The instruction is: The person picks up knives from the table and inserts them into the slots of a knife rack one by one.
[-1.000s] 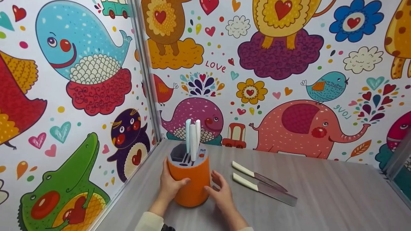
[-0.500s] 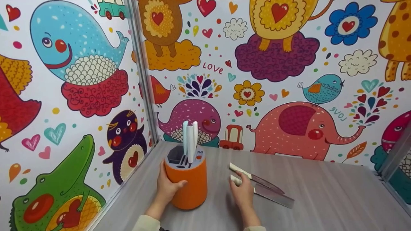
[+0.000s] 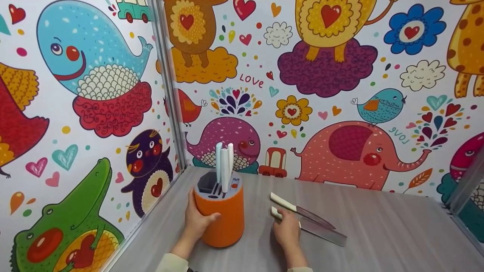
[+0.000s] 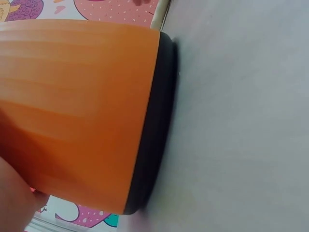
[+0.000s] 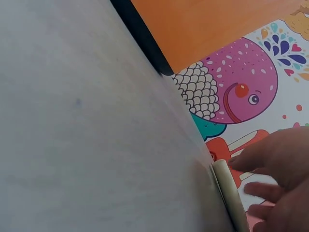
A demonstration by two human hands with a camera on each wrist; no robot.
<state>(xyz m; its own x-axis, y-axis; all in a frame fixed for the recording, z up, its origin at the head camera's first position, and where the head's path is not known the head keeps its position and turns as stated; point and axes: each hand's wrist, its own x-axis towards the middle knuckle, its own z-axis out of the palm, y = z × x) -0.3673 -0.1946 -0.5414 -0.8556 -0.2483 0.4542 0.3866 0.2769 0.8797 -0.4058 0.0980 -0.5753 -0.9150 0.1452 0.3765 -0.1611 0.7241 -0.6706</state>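
Observation:
An orange cylindrical knife block (image 3: 223, 223) with a grey slotted top stands upright on the table. Three pale handles (image 3: 225, 170) rise from its slots. My left hand (image 3: 196, 221) grips the block's left side, thumb across the front; a bit of that hand (image 4: 14, 198) shows in the left wrist view. To the right lie two cream-handled knives: a pointed knife (image 3: 283, 202) and, nearer me, a cleaver (image 3: 325, 233) with a broad squared blade. My right hand (image 3: 288, 230) is over the cleaver's handle, hiding its middle. In the right wrist view, its fingers (image 5: 263, 191) are spread just above a cream handle (image 5: 229, 191).
The grey table (image 3: 393, 234) meets cartoon-printed walls at the back and left. A metal corner post (image 3: 170, 87) stands behind the block at left, and another frame edge (image 3: 461, 192) is at the far right.
My right hand has left the block's right side and moved right to the cleaver's handle, shifting slightly nearer me in the last half second. My left hand has stayed on the block.

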